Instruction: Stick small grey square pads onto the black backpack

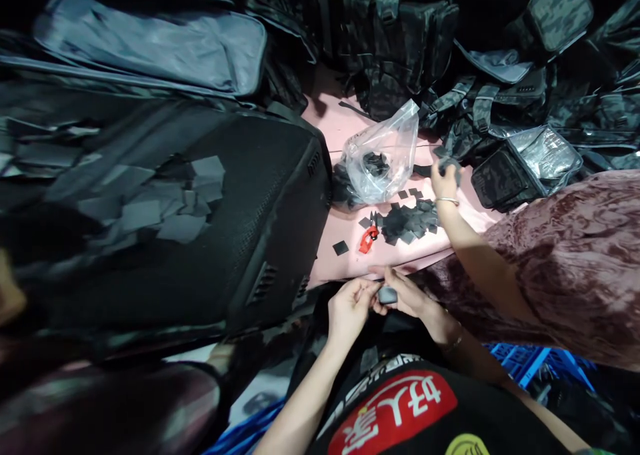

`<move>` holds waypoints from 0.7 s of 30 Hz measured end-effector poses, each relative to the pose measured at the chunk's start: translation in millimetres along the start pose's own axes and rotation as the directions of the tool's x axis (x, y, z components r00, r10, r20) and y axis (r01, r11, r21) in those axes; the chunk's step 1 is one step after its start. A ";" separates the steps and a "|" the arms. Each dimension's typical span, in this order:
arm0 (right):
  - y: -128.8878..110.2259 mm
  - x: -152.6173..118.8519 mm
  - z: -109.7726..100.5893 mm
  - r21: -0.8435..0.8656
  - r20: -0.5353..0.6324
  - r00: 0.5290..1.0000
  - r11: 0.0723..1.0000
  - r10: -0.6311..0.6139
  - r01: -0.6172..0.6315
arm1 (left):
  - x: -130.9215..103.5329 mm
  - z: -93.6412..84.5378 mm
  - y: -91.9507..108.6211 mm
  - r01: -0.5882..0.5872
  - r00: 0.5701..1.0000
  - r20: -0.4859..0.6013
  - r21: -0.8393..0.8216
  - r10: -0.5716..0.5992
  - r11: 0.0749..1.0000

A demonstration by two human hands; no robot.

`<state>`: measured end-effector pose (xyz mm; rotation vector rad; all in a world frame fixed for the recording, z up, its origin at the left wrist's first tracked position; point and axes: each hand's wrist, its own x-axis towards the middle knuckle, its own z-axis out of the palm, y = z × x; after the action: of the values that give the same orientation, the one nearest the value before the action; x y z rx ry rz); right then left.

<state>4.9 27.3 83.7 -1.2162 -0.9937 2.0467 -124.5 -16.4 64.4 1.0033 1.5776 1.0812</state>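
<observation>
Close to my body, past the front edge of the pink-covered table, my two hands meet. My right hand point(407, 295) is closed on a small dark grey square piece point(387, 295). My left hand point(349, 310) is pinched at the left side of that piece; what lies between its fingertips is too small to make out. On the table just beyond my hands lies a loose pile of dark square pieces point(407, 223). Red-handled snips point(369, 239) rest left of the pile, and a single dark square point(341, 247) lies nearer the edge.
A clear plastic bag point(385, 155) with dark pieces stands behind the pile. At right, another person's hand point(447, 175) reaches over the table. A large black padded bag point(260, 195) covers the left, with grey squares point(165, 201) on it. Camouflage backpacks point(400, 41) line the back.
</observation>
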 end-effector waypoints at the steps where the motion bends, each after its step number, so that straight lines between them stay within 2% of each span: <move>1: -0.7 -2.0 -2.4 0.027 0.104 0.994 0.999 0.024 -0.027 | 0.9 -1.2 -0.4 0.002 0.998 -0.058 -0.001 -0.002 1.000; 3: 0.1 -4.0 -7.6 0.051 0.301 0.952 0.996 0.060 -0.079 | 2.9 -5.6 -0.5 0.005 0.984 -0.176 -0.106 -0.024 0.994; 4: 1.9 -3.7 -9.8 0.054 0.303 0.951 0.996 0.058 -0.078 | 3.5 -8.6 0.0 0.000 0.976 -0.212 -0.207 -0.045 0.978; 5: 4.5 -2.7 -11.6 0.051 0.270 0.961 0.996 0.051 -0.068 | 3.8 -12.0 0.8 -0.005 0.974 -0.217 -0.328 -0.070 0.945; 7: 11.0 1.0 -13.8 0.036 0.169 0.985 0.999 0.025 -0.031 | 2.4 -20.0 2.9 0.011 0.982 -0.153 -0.549 -0.114 0.836; 9: 17.2 5.2 -14.2 0.019 0.109 0.994 1.000 0.002 -0.004 | -1.7 -28.1 4.3 0.073 0.987 -0.057 -0.662 -0.148 0.746; 11: 21.0 8.3 -13.5 0.007 0.107 0.994 1.000 0.003 -0.004 | -7.6 -34.9 4.0 0.137 0.984 0.015 -0.701 -0.178 0.700; 14: 21.5 10.3 -10.9 -0.020 0.104 0.994 1.000 0.015 -0.013 | -16.9 -39.8 0.9 0.191 0.977 0.068 -0.712 -0.204 0.676; 19: 16.1 11.5 -4.9 -0.129 0.013 1.000 0.991 -0.029 0.030 | -26.3 -34.7 -2.2 0.191 0.981 0.090 -0.641 -0.174 0.744; 21: 13.8 11.2 -3.3 -0.158 0.021 0.998 0.986 -0.052 0.054 | -27.7 -31.2 -1.6 0.179 0.984 0.097 -0.592 -0.151 0.786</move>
<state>1.7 28.9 66.0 -1.2400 -1.2033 1.9706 -148.8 -48.7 74.9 0.4395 1.1342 1.3067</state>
